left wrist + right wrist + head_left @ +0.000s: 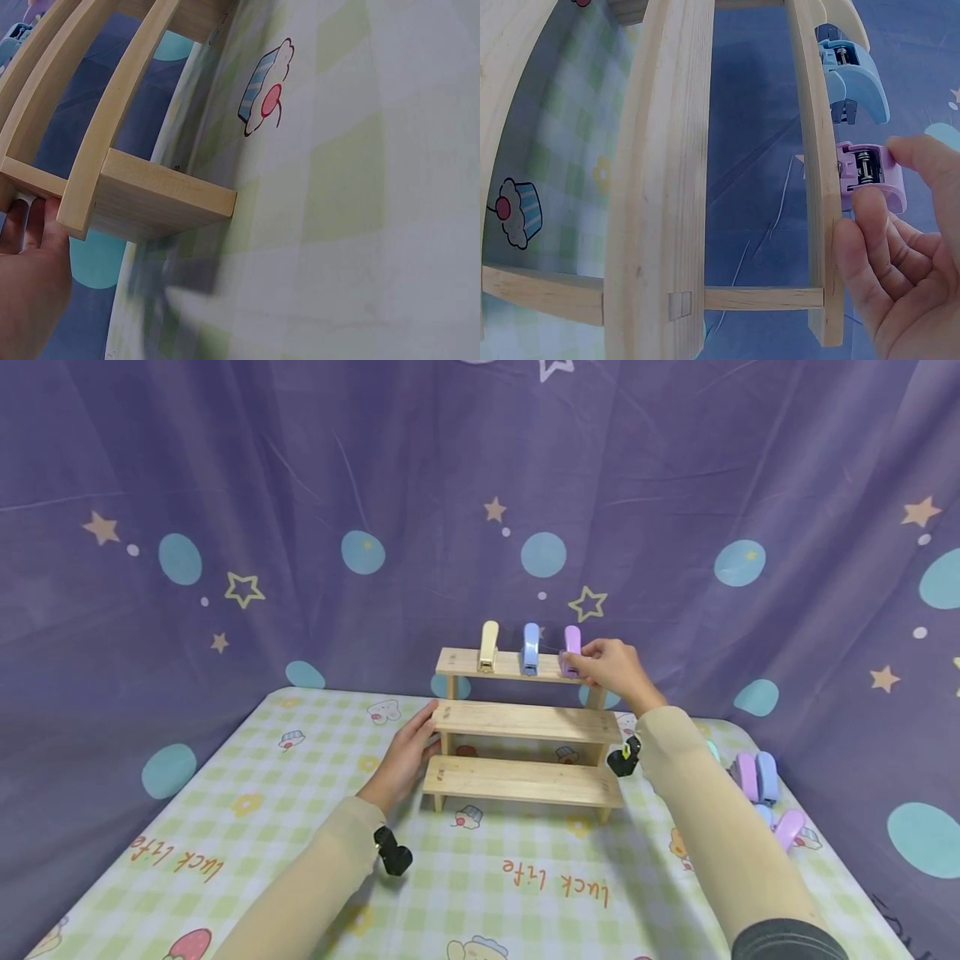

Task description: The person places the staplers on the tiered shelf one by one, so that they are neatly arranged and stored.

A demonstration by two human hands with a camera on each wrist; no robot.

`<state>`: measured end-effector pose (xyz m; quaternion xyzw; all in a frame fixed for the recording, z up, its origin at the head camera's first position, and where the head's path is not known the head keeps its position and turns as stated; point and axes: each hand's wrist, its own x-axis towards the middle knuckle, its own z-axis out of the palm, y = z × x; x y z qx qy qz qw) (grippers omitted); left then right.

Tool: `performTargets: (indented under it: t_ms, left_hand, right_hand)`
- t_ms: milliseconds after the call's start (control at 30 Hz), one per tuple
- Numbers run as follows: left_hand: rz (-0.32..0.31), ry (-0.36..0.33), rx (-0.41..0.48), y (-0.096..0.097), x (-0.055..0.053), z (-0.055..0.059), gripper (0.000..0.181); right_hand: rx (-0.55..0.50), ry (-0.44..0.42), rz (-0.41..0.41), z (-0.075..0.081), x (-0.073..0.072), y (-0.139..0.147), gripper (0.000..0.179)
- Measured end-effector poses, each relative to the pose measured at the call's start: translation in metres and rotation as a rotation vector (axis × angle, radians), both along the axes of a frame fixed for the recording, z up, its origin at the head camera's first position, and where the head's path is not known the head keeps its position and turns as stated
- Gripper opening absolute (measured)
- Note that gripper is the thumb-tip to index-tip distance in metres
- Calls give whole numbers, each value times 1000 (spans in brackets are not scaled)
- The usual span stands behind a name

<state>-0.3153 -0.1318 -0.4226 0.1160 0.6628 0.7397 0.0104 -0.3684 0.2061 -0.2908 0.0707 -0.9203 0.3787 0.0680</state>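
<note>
My right hand pinches a small purple stapler at the right end of the top step of a wooden three-step display rack. Seen from the right wrist, thumb and fingertips hold the purple stapler's sides, its dark spring showing, close at the plank's edge. Left of it on that top step stand a blue stapler and a pale yellow stapler, handles up. My left hand touches the rack's left end by the middle step, its fingers extended; the left wrist view shows fingertips at a side bar.
On the table's right side lie more staplers, among them a purple one and a blue one, partly behind my right sleeve. A checked cloth covers the table. Behind the rack hangs a purple curtain.
</note>
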Motion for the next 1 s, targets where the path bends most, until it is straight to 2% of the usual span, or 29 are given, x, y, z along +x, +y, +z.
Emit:
performTargets:
  t_ms: [200,433,733,1000]
  left_hand:
    - [-5,-2,1,0,0,1,53]
    - [7,-5,3,0,-1,0,52]
    - [11,-7,19,2,1,-1,50]
    - [-7,0,19,1,1,1,51]
  right_hand:
    - [-10,-23,5,-2,0,0,59]
    - [-18,9,8,-3,5,8,62]
    - [85,31,24,-7,20,33,61]
    - [119,9,24,-13,36,60,61]
